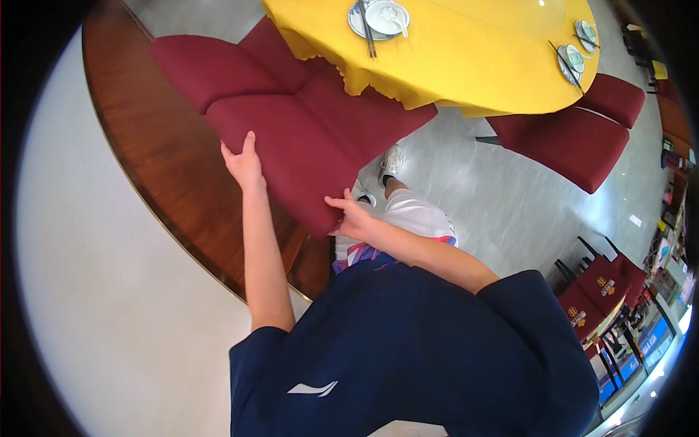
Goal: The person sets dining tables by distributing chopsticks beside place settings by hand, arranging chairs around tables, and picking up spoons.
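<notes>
A dark red upholstered chair [280, 149] stands right in front of me, its seat [349, 116] reaching toward the table. My left hand [246, 162] grips the left edge of the backrest, thumb on the upholstery and some fingers behind it. At the near right corner of the same backrest, my right hand [352, 217] has hold of the edge; part of its fingers is hidden beneath. Another red chair [193, 69] sits close against the left side of the held one.
Ahead is a round table with a yellow tablecloth [451, 65], set with a plate [357, 25], a white bowl [386, 16] and chopsticks [367, 29]. A red chair [561, 146] stands at its right. Several red chairs [604, 288] are farther right. Brown wooden panelling [167, 167] runs along my left.
</notes>
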`<state>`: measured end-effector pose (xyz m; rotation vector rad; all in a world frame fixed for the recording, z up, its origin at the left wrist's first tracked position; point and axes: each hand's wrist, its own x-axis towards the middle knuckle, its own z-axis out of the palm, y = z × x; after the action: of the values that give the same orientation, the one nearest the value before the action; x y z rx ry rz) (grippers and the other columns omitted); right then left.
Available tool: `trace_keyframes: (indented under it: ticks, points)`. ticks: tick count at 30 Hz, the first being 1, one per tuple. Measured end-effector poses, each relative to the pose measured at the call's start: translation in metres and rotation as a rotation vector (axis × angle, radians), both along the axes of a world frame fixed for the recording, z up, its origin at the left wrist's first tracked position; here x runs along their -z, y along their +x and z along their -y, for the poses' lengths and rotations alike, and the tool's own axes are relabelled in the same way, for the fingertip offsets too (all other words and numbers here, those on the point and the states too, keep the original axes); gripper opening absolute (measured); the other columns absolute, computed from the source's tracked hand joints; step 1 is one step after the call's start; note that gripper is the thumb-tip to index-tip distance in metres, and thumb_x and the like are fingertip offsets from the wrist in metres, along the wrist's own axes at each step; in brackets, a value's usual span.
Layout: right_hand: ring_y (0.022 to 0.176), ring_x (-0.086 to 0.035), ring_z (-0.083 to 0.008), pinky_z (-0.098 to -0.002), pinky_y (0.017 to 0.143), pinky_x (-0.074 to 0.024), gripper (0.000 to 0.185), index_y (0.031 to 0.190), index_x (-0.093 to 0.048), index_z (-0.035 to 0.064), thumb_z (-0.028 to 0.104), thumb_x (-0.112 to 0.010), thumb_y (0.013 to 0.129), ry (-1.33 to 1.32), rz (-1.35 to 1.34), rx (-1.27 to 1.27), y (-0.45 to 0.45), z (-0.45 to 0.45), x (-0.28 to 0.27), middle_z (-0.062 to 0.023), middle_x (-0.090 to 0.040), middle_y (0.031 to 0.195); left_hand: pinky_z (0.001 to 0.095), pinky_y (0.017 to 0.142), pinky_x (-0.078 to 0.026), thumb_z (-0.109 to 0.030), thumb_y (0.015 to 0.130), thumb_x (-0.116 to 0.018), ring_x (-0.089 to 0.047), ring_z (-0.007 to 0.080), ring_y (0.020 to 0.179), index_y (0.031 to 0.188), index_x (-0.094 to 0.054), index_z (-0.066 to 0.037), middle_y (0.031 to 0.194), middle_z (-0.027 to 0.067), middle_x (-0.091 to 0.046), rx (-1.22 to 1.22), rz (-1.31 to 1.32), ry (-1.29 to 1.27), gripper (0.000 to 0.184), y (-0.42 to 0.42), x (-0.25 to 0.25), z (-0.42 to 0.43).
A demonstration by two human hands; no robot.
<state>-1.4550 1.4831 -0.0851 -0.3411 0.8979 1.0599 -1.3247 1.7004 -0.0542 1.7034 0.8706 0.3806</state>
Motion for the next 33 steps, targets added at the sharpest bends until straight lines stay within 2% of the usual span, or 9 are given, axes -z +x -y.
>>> trace_keyframes:
  ticks: [1, 2, 6, 12, 13, 16, 21, 22, 33]
  points:
    - [0.135, -0.035, -0.0333, -0.0648, 0.098, -0.0364, 0.106, 0.150, 0.014, 0.0390, 0.022, -0.070, 0.087, -0.011, -0.012, -0.009, 0.005, -0.004, -0.002, -0.0082, -0.020, 0.153, 0.0362, 0.095, -0.048, -0.017, 0.084, -0.073, -0.057, 0.0256, 0.112, 0.140, -0.038, 0.004, 0.131, 0.0178, -0.053, 0.027, 0.021, -0.074, 0.069, -0.004, 0.002, -0.005]
    - [0.134, -0.035, -0.0332, -0.0670, 0.097, -0.0357, 0.114, 0.146, 0.028, 0.0374, 0.017, -0.068, 0.088, 0.009, -0.027, -0.009, 0.007, -0.006, -0.001, -0.0093, -0.013, 0.156, 0.0357, 0.095, -0.049, -0.016, 0.085, -0.072, -0.057, 0.0255, 0.112, 0.139, -0.039, 0.003, 0.131, 0.0172, -0.053, 0.007, 0.010, -0.075, 0.067, -0.006, 0.001, -0.004]
    - [0.136, -0.032, -0.0364, -0.0678, 0.102, -0.0286, 0.113, 0.146, 0.027, 0.0373, 0.019, -0.069, 0.088, 0.035, -0.049, 0.017, 0.007, -0.003, 0.008, -0.0092, -0.013, 0.157, 0.0372, 0.097, -0.047, -0.012, 0.087, -0.070, -0.054, 0.0255, 0.116, 0.141, -0.037, 0.001, 0.133, 0.0157, -0.052, 0.013, -0.005, -0.118, 0.065, -0.001, 0.006, -0.002]
    - [0.137, -0.030, -0.0372, -0.0663, 0.103, -0.0280, 0.117, 0.146, 0.025, 0.0426, 0.027, -0.073, 0.085, -0.005, -0.102, -0.024, -0.004, -0.028, 0.027, -0.0077, -0.017, 0.157, 0.0352, 0.095, -0.048, -0.015, 0.090, -0.066, -0.055, 0.0240, 0.113, 0.138, -0.041, 0.000, 0.131, 0.0131, -0.053, 0.131, 0.044, -0.099, 0.056, -0.012, 0.018, -0.015]
    - [0.140, -0.025, -0.0367, -0.0678, 0.102, -0.0275, 0.119, 0.145, 0.025, 0.0446, 0.028, -0.075, 0.083, -0.050, -0.123, 0.005, 0.000, -0.030, 0.015, -0.0083, -0.013, 0.158, 0.0353, 0.095, -0.048, -0.015, 0.090, -0.065, -0.055, 0.0239, 0.113, 0.138, -0.042, 0.000, 0.131, 0.0132, -0.053, 0.117, 0.023, -0.121, 0.055, -0.011, 0.008, -0.008]
    - [0.140, -0.024, -0.0374, -0.0679, 0.102, -0.0282, 0.118, 0.144, 0.025, 0.0469, 0.028, -0.075, 0.083, -0.060, -0.120, 0.056, -0.002, -0.022, 0.012, -0.0079, -0.014, 0.158, 0.0364, 0.094, -0.049, -0.016, 0.092, -0.064, -0.054, 0.0248, 0.115, 0.138, -0.040, -0.001, 0.132, 0.0138, -0.052, 0.132, -0.036, -0.094, 0.054, -0.011, 0.013, -0.012]
    - [0.137, -0.031, -0.0371, -0.0686, 0.098, -0.0318, 0.114, 0.146, 0.019, 0.0488, 0.027, -0.074, 0.084, -0.096, -0.216, 0.042, 0.010, 0.009, 0.022, -0.0080, -0.021, 0.156, 0.0374, 0.094, -0.049, -0.018, 0.093, -0.062, -0.053, 0.0259, 0.116, 0.139, -0.037, -0.002, 0.135, 0.0141, -0.048, 0.092, -0.076, -0.146, 0.055, -0.004, 0.004, 0.026]
    - [0.137, -0.032, -0.0384, -0.0712, 0.099, -0.0292, 0.112, 0.148, 0.018, 0.0437, 0.029, -0.073, 0.084, -0.102, -0.211, 0.057, 0.015, 0.017, 0.021, -0.0095, -0.025, 0.156, 0.0377, 0.094, -0.049, -0.018, 0.093, -0.062, -0.053, 0.0261, 0.116, 0.140, -0.037, -0.003, 0.136, 0.0142, -0.047, 0.108, -0.060, -0.140, 0.055, 0.004, 0.006, 0.035]
    - [0.122, -0.048, -0.0322, -0.0584, 0.090, -0.0448, 0.104, 0.151, 0.015, 0.0373, 0.034, -0.068, 0.089, -0.216, -0.062, 0.092, 0.070, 0.126, 0.007, -0.0085, -0.038, 0.147, 0.0390, 0.090, -0.055, -0.016, 0.093, -0.060, -0.057, 0.0281, 0.113, 0.138, -0.032, -0.002, 0.134, 0.0176, -0.048, 0.181, -0.008, -0.141, 0.054, 0.067, 0.014, 0.137]
